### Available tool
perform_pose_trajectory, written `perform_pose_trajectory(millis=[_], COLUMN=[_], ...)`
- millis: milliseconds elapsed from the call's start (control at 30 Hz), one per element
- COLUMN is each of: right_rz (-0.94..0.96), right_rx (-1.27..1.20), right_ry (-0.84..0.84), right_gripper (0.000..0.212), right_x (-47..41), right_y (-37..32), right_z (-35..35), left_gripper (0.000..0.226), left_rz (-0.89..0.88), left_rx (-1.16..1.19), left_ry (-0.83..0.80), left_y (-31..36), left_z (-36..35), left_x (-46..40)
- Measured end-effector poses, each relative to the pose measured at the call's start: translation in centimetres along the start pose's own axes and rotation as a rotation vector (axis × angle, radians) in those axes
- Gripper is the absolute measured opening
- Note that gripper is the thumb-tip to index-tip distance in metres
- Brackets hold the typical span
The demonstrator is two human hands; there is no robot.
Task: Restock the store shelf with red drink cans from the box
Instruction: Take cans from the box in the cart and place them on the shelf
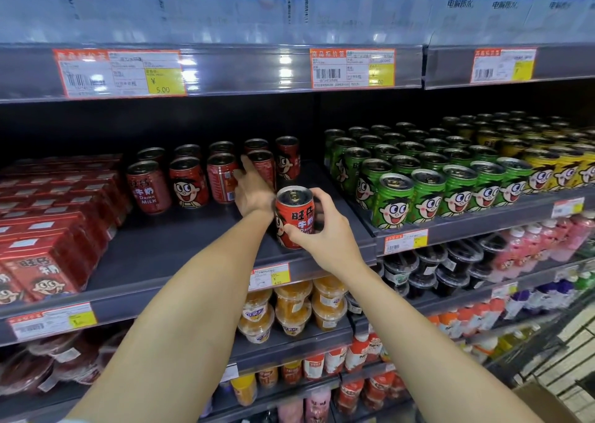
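So the red can [294, 217] is upright at the front of the dark shelf [154, 255], right hand [325, 234] wrapped round it, thumb across the label and fingers curled behind. Can't tell if its base is actually on the shelf or just above it, the hand hides that bit

Left hand [254, 194] is further in, just behind and left of that can, fingers reaching forward onto one of the shelved cans [262, 166]. Looks like fingertips are touching its side, fairly straight, but I can't make out whether they wrap round it

Rest of the red cans [185, 181] stand in two loose rows at the back of the same shelf, some with the cartoon face out, some turned showing the barcode. Lots of bare shelf in front of them

Left of those, red cartons [48, 255] stacked tight. To the right, past a divider, green cans [418, 184] packed in rows, then yellow cans [553, 168] beyond. Price tags [270, 276] along the shelf edges, water packs [225, 3] up top, jelly cups [289, 310] on the shelf below
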State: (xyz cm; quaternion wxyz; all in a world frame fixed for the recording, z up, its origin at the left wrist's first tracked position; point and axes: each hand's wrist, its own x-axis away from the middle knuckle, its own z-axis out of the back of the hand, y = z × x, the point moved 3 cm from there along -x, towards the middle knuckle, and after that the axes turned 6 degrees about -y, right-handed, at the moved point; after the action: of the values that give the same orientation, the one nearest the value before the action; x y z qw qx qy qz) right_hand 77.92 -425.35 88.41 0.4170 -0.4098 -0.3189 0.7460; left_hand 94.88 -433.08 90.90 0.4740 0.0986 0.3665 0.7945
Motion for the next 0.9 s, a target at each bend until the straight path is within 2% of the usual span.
perform_pose_trajectory(millis=[233,400,533,667,767,900], right_rz=[-0.018,-0.038,-0.050,-0.047,-0.037,-0.031], right_rx=[-0.005,0.018,0.049,0.058,0.063,0.081], right_ry=[-0.010,-0.011,-0.009,-0.029,-0.052,-0.044], right_gripper=[0.071,0.073,0.071,0.073,0.074,0.079], right_x=[0.0,0.2,0.5,0.4,0.2,0.1], right_y=[0.2,-0.2,-0.7,-0.7,-0.5,-0.1], right_z=[-0.1,-0.1,0.1,0.1,0.3,0.0], left_gripper=[0.073,0.080,0.057,0.058,0.068,0.064], left_rz=[-0.017,-0.119,-0.157,-0.130,-0.051,-0.114], left_rx=[0.030,0.072,0.106,0.037,-0.140,-0.302], left_ry=[-0.044,-0.162,-0.343,-0.476,-0.573,-0.586], left_y=[0.2,-1.2,-2.2,-3.6,-4.7,-5.5], left_z=[0.4,1.0,2.6,4.1,4.6,4.6], left_x=[0.3,1.1,2.2,3.9,6.0,8.8])
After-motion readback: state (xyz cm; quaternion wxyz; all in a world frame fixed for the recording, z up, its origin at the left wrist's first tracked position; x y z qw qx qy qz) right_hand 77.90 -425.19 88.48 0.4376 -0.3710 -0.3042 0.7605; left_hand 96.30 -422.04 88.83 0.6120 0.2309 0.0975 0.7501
